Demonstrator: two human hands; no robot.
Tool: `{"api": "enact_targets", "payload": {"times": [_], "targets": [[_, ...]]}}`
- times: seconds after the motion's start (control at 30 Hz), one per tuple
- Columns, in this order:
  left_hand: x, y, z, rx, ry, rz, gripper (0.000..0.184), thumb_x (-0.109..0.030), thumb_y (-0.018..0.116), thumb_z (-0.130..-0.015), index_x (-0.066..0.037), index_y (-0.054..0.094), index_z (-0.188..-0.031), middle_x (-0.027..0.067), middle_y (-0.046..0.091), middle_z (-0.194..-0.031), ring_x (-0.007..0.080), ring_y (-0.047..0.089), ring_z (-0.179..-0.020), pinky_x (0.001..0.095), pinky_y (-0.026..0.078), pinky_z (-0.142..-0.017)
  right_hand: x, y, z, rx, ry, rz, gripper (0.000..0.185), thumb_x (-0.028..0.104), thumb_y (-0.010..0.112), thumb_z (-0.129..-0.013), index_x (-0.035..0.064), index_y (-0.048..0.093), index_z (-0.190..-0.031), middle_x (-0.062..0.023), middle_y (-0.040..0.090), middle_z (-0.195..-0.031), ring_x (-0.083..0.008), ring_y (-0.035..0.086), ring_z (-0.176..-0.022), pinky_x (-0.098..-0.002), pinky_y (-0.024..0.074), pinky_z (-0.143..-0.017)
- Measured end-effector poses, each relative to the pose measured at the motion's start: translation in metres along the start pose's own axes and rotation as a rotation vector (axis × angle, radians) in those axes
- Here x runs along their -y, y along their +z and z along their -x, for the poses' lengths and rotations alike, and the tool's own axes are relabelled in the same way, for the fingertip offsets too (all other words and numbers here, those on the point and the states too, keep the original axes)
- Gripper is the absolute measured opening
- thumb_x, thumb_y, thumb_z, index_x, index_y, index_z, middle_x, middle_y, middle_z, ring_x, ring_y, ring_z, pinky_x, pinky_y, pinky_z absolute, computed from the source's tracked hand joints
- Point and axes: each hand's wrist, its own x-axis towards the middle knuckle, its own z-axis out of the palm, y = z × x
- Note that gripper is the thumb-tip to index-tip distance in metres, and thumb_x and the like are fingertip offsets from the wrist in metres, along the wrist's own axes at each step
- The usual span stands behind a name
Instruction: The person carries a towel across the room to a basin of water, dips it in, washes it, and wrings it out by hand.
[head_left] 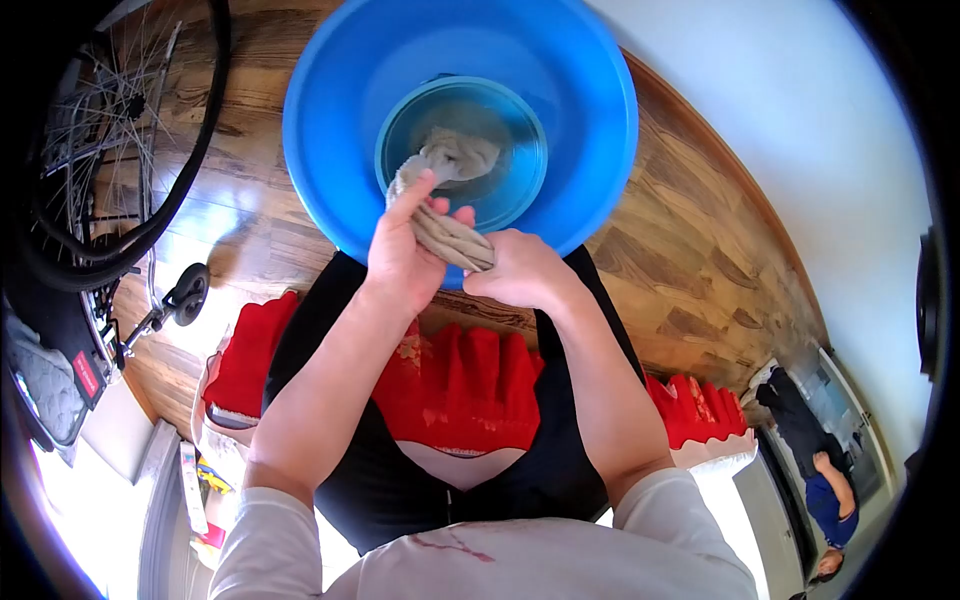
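A wet beige cloth [440, 232] is bunched into a long roll between my hands. My left hand [408, 245] has its palm turned up under the cloth, with the fingers curled round it. At the lower end of the roll, my right hand [522, 270] grips the cloth in a closed fist. Both hands are over the near rim of a large blue basin [325, 130]. Inside that basin sits a smaller teal basin [525, 140] with cloudy water. More beige cloth [462, 153] lies in the water; whether it joins the held piece I cannot tell.
A bicycle wheel [135, 105] and pedal [188, 293] are on the left. Wood floor [680, 240] surrounds the basin, with a white wall [800, 130] at right. Red fabric [455, 385] covers the seat beneath me. Another person [822, 490] is at far right.
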Motion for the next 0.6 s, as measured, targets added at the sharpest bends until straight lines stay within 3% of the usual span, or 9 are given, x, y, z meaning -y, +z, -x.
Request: {"api": "enact_targets", "payload": {"times": [0.03,0.17,0.37,0.5,0.57,0.6], "targets": [[-0.002,0.002,0.0,0.025,-0.013,0.036,0.026,-0.025,0.071,-0.086,-0.013,0.048,-0.088,0.0013,0.046,-0.072,0.0205,0.055,-0.071,0.0426,0.047,-0.086,-0.001,0.002,0.0,-0.017,-0.037,-0.017,0.035,0.028,0.067,-0.068,0.0037,0.068,-0.094,-0.02,0.068,-0.09,-0.0368,0.065,-0.087,-0.0411,0.0511,-0.077],[-0.006,0.003,0.002,0.044,0.017,0.063,0.038,-0.025,0.07,-0.086,-0.018,0.037,-0.067,-0.0043,0.031,-0.055,0.0132,0.039,-0.055,0.0368,0.043,-0.073,0.003,-0.001,-0.002,-0.03,0.03,0.055,0.038,0.03,0.066,-0.07,0.0073,0.068,-0.1,-0.0202,0.068,-0.094,-0.0381,0.064,-0.09,-0.0418,0.0506,-0.078],[-0.006,0.002,0.001,0.082,-0.011,0.076,0.041,-0.02,0.066,-0.086,-0.019,0.033,-0.062,-0.0039,0.026,-0.051,0.013,0.032,-0.049,0.0347,0.041,-0.065,0.001,-0.005,0.001,-0.122,0.003,0.162,0.041,0.03,0.067,-0.069,0.01,0.069,-0.104,-0.0158,0.066,-0.111,-0.0371,0.061,-0.103,-0.0384,0.0489,-0.088],[-0.007,-0.001,0.001,0.125,-0.033,0.165,0.037,-0.017,0.062,-0.086,-0.018,0.034,-0.062,-0.004,0.025,-0.05,0.0128,0.03,-0.048,0.034,0.041,-0.063,-0.008,0.01,-0.001,-0.466,-0.082,0.27,0.051,0.026,0.07,-0.069,0.0109,0.062,-0.117,-0.0241,0.054,-0.127,-0.0388,0.054,-0.115,-0.0363,0.0457,-0.094],[-0.008,-0.002,-0.001,0.122,-0.031,0.229,0.036,-0.015,0.06,-0.086,-0.018,0.034,-0.062,-0.0039,0.025,-0.05,0.0128,0.03,-0.048,0.034,0.041,-0.063,0.0,0.013,0.001,-0.633,-0.01,0.225,0.063,0.024,0.073,-0.068,0.0086,0.054,-0.127,-0.0278,0.046,-0.134,-0.0399,0.049,-0.121,-0.038,0.0437,-0.097],[-0.009,-0.002,-0.001,0.132,-0.028,0.277,0.034,-0.015,0.059,-0.087,-0.017,0.035,-0.063,-0.0045,0.026,-0.05,0.012,0.03,-0.047,0.0329,0.042,-0.064,-0.002,0.014,-0.001,-0.578,0.005,-0.04,0.07,0.023,0.074,-0.067,0.0057,0.049,-0.13,-0.0266,0.05,-0.129,-0.0378,0.051,-0.119,-0.0408,0.0426,-0.099]]}}
